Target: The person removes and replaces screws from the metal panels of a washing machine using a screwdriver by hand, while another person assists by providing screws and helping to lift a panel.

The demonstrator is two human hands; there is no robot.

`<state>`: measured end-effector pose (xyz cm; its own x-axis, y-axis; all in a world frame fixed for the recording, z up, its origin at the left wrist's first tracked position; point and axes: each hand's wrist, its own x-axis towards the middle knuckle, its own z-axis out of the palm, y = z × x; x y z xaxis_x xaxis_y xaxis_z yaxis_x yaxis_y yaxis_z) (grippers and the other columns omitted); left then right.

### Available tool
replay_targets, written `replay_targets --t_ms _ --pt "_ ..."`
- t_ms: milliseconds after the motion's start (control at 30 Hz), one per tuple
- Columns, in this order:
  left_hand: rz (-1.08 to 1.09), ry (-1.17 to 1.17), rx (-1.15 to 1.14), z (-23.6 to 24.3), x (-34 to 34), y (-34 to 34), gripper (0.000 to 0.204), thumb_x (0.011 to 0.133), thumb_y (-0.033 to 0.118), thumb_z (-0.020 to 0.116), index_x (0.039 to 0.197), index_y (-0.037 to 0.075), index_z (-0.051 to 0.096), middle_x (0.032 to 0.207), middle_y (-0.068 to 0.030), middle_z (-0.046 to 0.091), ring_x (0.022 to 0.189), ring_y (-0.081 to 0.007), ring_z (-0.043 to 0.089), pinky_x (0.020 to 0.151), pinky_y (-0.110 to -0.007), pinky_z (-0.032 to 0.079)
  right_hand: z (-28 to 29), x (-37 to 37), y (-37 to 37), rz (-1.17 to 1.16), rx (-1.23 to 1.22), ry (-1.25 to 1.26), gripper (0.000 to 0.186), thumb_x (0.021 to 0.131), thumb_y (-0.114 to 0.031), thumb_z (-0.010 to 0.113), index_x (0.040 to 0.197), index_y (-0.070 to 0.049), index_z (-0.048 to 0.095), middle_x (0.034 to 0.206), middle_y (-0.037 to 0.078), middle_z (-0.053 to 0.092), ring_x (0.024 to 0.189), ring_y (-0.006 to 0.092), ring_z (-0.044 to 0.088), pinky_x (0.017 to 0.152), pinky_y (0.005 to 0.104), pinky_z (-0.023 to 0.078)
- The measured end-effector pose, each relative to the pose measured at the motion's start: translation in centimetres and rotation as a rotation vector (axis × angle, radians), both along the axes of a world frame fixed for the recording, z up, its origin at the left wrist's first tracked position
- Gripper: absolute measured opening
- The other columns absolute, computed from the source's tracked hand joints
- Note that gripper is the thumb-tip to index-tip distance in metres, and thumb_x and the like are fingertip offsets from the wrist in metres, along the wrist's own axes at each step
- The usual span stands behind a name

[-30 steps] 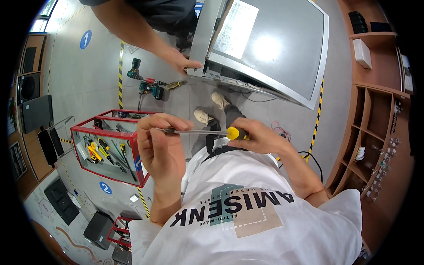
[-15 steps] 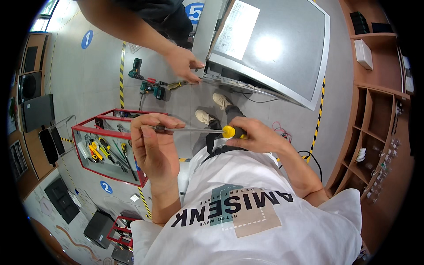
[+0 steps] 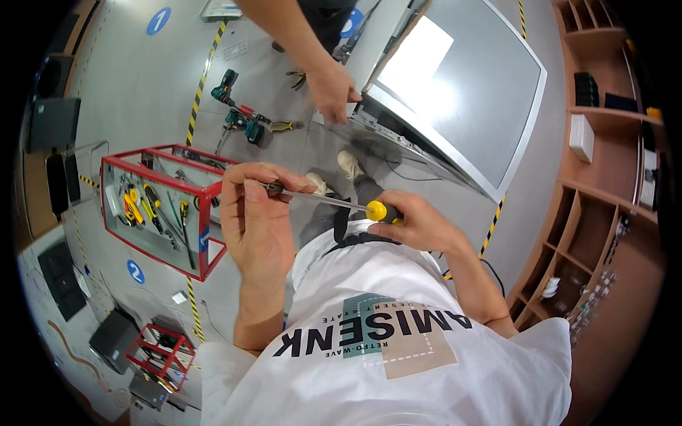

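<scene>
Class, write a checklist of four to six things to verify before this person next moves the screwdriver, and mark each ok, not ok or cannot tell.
1. Right hand grips the yellow handle of the screwdriver: ok.
2. Left hand pinches the shaft near the tip: ok.
3. Tip condition: cannot tell, fingers cover it.
4. Another person's hand stays apart, on the monitor edge: ok.
5. Red tool tray beside the left hand, tools inside: ok.
6. Floor around the feet tidy: not ok, drill and pliers lie there.

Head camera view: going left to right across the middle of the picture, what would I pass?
Red tool cart → left hand pinching the tip of a screwdriver → right hand on its yellow handle → wooden shelves.
</scene>
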<state>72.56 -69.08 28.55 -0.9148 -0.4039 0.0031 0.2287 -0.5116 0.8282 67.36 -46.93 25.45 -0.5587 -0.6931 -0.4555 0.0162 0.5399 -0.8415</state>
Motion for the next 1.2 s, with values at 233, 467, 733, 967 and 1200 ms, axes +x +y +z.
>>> replay_targets --t_ms 233,467,733,967,1200 --pt "0.102 0.028 0.083 -1.5 3.1 -2.4 0.019 0.097 0.019 0.046 0.098 0.000 0.048 0.088 -0.0146 0.059 0.081 -0.0222 0.060 0.079 -0.040 0.050 0.2 0.6 -3.1 0.067 0.103 -0.059 0.031 0.078 -0.020 0.074 0.095 -0.001 0.057 0.079 0.008 0.052 0.069 0.0174 0.046 0.060 0.0289 0.040" --pt "0.295 -0.034 0.250 -4.9 8.0 -4.8 0.022 0.097 0.022 0.047 0.099 0.000 0.047 0.087 -0.0143 0.058 0.081 -0.0220 0.059 0.078 -0.037 0.048 -0.9 1.7 -7.8 0.257 0.221 -0.097 0.028 0.077 -0.017 0.074 0.093 -0.001 0.057 0.079 0.006 0.052 0.069 0.0145 0.046 0.061 0.0268 0.039" --pt "0.469 -0.100 0.481 -10.8 12.7 -6.7 0.022 0.097 0.023 0.046 0.097 0.001 0.044 0.084 -0.0135 0.055 0.078 -0.0223 0.058 0.075 -0.039 0.049 -4.1 3.3 -12.1 0.452 0.387 -0.168 0.029 0.078 -0.018 0.072 0.095 -0.001 0.057 0.083 0.011 0.055 0.074 0.0264 0.054 0.066 0.0324 0.043" --pt "0.575 -0.201 0.668 -16.9 13.9 -6.7 0.023 0.098 0.025 0.044 0.096 0.003 0.044 0.081 -0.0125 0.053 0.075 -0.0221 0.057 0.073 -0.041 0.050 -7.2 3.2 -13.7 0.511 0.548 -0.225 0.031 0.081 -0.023 0.069 0.097 -0.001 0.056 0.085 0.012 0.056 0.076 0.0274 0.055 0.067 0.0337 0.044" --pt "0.604 -0.299 0.689 -20.2 14.5 -6.7 0.020 0.098 0.029 0.041 0.097 0.009 0.042 0.080 -0.0072 0.051 0.074 -0.0202 0.054 0.073 -0.037 0.046 -9.6 3.1 -14.5 0.544 0.620 -0.279 0.032 0.083 -0.024 0.069 0.102 -0.001 0.057 0.088 0.009 0.056 0.072 0.0178 0.054 0.056 0.0275 0.042"
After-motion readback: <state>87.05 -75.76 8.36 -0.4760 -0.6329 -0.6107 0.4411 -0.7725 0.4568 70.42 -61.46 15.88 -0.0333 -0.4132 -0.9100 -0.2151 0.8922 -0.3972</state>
